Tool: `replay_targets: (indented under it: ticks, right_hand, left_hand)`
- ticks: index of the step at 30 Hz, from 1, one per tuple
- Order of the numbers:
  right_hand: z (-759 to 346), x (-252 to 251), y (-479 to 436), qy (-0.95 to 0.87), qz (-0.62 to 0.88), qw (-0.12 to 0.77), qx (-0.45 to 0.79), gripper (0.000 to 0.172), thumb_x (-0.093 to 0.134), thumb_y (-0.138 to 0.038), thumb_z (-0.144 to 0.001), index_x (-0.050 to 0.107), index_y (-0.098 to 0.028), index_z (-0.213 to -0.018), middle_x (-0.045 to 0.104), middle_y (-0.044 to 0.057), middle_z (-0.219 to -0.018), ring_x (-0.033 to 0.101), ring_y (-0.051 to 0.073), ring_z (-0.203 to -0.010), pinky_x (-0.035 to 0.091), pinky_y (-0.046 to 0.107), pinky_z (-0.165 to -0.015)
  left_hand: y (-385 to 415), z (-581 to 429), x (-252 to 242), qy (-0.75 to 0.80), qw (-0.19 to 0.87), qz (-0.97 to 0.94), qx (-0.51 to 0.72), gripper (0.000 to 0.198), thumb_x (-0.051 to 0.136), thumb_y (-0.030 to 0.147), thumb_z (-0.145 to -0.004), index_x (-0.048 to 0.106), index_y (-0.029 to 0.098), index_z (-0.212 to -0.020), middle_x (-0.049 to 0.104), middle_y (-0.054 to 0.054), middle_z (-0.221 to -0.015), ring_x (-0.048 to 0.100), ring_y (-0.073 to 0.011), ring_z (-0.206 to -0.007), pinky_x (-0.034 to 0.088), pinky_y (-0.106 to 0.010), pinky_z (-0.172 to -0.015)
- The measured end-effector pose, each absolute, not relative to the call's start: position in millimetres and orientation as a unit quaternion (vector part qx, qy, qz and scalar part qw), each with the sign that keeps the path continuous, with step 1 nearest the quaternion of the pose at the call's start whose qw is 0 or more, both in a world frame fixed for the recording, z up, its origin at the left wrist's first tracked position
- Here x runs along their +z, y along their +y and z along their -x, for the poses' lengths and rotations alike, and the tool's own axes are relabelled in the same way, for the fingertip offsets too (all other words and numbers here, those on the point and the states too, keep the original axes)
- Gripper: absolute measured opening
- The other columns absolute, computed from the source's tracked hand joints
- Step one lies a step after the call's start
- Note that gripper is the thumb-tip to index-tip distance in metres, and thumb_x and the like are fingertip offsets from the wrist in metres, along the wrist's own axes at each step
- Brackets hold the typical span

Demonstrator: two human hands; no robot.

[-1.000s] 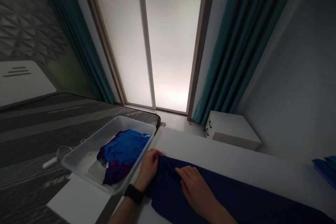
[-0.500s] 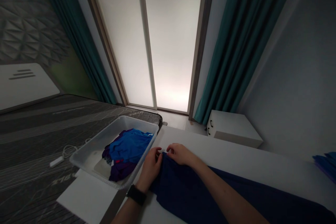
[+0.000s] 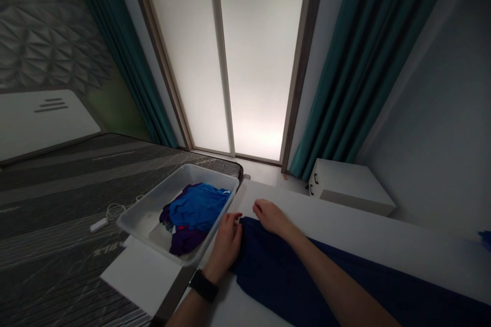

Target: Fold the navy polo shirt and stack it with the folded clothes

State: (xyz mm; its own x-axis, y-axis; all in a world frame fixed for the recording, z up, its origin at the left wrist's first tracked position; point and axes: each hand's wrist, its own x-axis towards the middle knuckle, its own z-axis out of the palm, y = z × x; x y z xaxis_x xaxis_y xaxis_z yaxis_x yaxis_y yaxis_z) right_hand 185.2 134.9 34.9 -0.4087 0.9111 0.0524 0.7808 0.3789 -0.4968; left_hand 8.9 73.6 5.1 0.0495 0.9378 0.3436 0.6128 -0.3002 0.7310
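A dark navy cloth (image 3: 276, 271) lies spread along the white table (image 3: 356, 237). My left hand (image 3: 228, 242), with a black watch on its wrist, rests on the cloth's left end, fingers curled at the edge. My right hand (image 3: 268, 214) sits at the cloth's far corner, its fingers bent down onto the fabric edge. Both hands look closed on the cloth's end.
A white plastic tub (image 3: 146, 214) left of the hands holds blue and purple clothes (image 3: 194, 209). It sits by a dark patterned mattress (image 3: 57, 209) with a white cable (image 3: 103, 220). A white drawer unit (image 3: 351, 186), teal curtains and a bright window stand behind.
My right hand moved from lying flat on the middle of the cloth to its far left corner beside my left hand. The view has shifted slightly to the left.
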Motion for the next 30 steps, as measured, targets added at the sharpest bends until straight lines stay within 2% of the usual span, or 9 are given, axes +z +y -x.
replay_targets:
  ticks: [2,5,10,14,21,27,30]
  right_hand:
    - [-193,40,128,-0.813,0.521,0.166,0.197,0.030,0.036,-0.028,-0.099,0.062,-0.017,-0.089,0.067,0.008,-0.093,0.059,0.017,-0.085,0.038,0.026,-0.075]
    - [-200,45,115,-0.826,0.502,0.161,0.199,0.025,0.043,-0.033,-0.097,0.062,-0.020,-0.089,0.067,0.005,-0.088,0.060,0.016,-0.080,0.038,0.025,-0.071]
    - [-190,47,103,-0.849,0.492,0.102,0.164,0.017,0.051,-0.033,-0.094,0.063,-0.021,-0.096,0.069,0.005,-0.097,0.062,0.018,-0.089,0.039,0.026,-0.075]
    - [-179,46,104,-0.844,0.507,0.079,0.156,0.019,0.043,-0.027,-0.097,0.061,-0.021,-0.096,0.070,0.007,-0.101,0.065,0.020,-0.091,0.040,0.028,-0.075]
    - [-175,43,113,-0.825,0.541,0.070,0.146,0.030,0.026,-0.031,-0.102,0.052,-0.020,-0.109,0.071,0.011,-0.098,0.067,0.023,-0.085,0.041,0.030,-0.068]
    - [-173,35,117,-0.823,0.542,0.074,0.155,0.026,0.033,-0.028,-0.100,0.058,-0.021,-0.103,0.070,0.009,-0.103,0.066,0.022,-0.089,0.042,0.030,-0.072]
    - [-178,36,119,-0.826,0.532,0.093,0.163,0.026,0.035,-0.026,-0.099,0.060,-0.022,-0.104,0.067,0.007,-0.109,0.065,0.019,-0.093,0.042,0.028,-0.076]
  left_hand:
    - [58,-7,14,0.550,0.208,-0.704,0.398,0.027,0.040,0.026,-0.092,0.058,0.019,-0.111,0.061,-0.010,-0.102,0.060,-0.0233,-0.094,0.049,-0.039,-0.083]
    - [34,-2,24,0.542,0.250,-0.715,0.364,0.028,0.039,0.029,-0.095,0.056,0.020,-0.116,0.063,-0.007,-0.093,0.061,-0.0216,-0.085,0.049,-0.036,-0.079]
    - [12,8,16,0.549,0.268,-0.725,0.317,0.026,0.041,0.030,-0.094,0.057,0.020,-0.113,0.062,-0.005,-0.084,0.060,-0.0220,-0.078,0.048,-0.036,-0.074]
    - [8,10,5,0.559,0.243,-0.728,0.312,0.026,0.044,0.032,-0.094,0.059,0.019,-0.109,0.062,-0.007,-0.085,0.059,-0.0234,-0.081,0.047,-0.038,-0.076]
    - [4,7,8,0.563,0.238,-0.728,0.309,0.028,0.044,0.036,-0.095,0.060,0.020,-0.110,0.063,-0.006,-0.082,0.058,-0.0231,-0.079,0.045,-0.037,-0.074]
    - [5,8,5,0.569,0.218,-0.742,0.278,0.026,0.057,0.028,-0.086,0.061,0.021,-0.111,0.065,-0.002,-0.078,0.060,-0.0222,-0.074,0.042,-0.038,-0.074]
    - [6,7,6,0.563,0.200,-0.754,0.271,0.024,0.055,0.020,-0.085,0.062,0.022,-0.108,0.065,-0.002,-0.077,0.060,-0.0217,-0.075,0.042,-0.038,-0.075]
